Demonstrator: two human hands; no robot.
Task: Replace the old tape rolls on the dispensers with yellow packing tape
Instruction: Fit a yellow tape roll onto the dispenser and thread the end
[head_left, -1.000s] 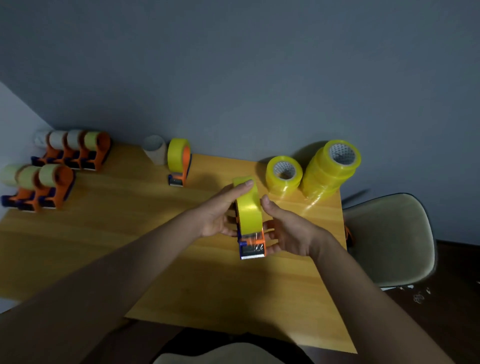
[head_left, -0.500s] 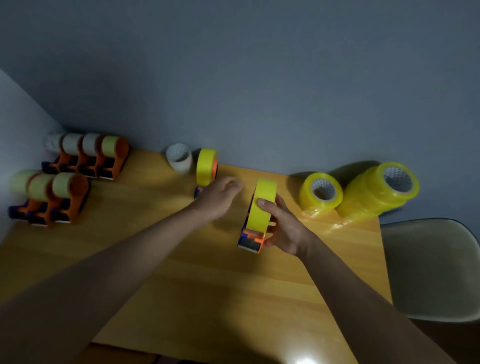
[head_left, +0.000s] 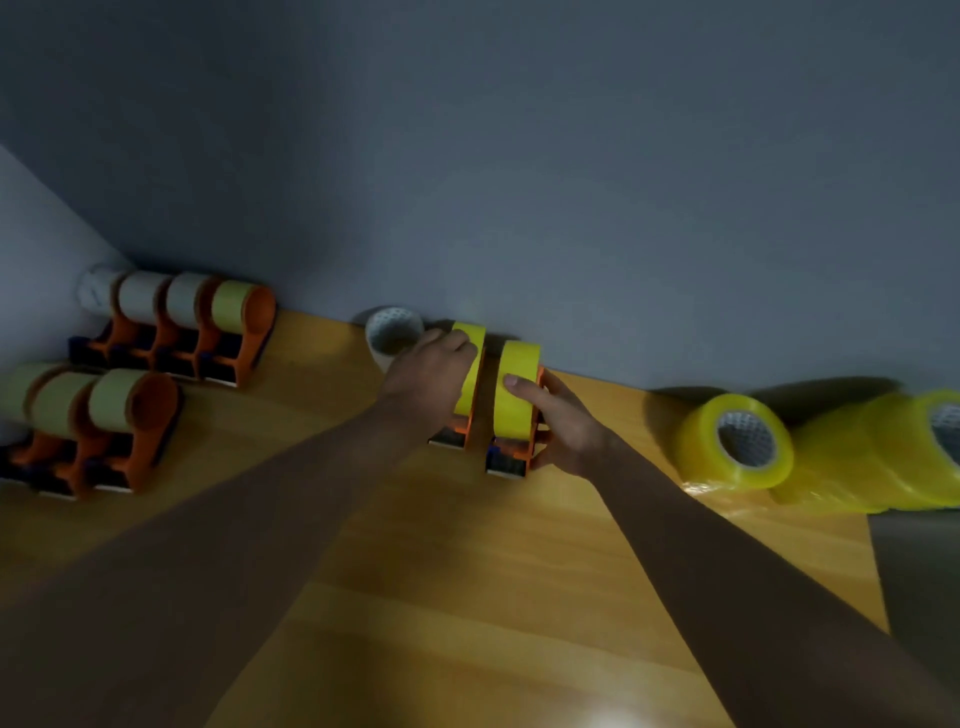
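A dispenser loaded with yellow tape (head_left: 514, 400) stands at the far edge of the wooden worktop (head_left: 467, 597), gripped by the right hand (head_left: 558, 421), thumb across the roll. Just beside it, a second yellow-loaded dispenser (head_left: 469, 384) is grasped by the left hand (head_left: 428, 382). A white tape core (head_left: 392, 335) sits beside it. Spare yellow rolls (head_left: 737, 441) lie toward the right edge. Orange dispensers with old rolls (head_left: 130, 415) line the left corner.

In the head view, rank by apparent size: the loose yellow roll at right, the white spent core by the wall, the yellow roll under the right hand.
1. Loose yellow roll, largest
2. Yellow roll under the right hand
3. White spent core, partly hidden, farther away; unsure against 2
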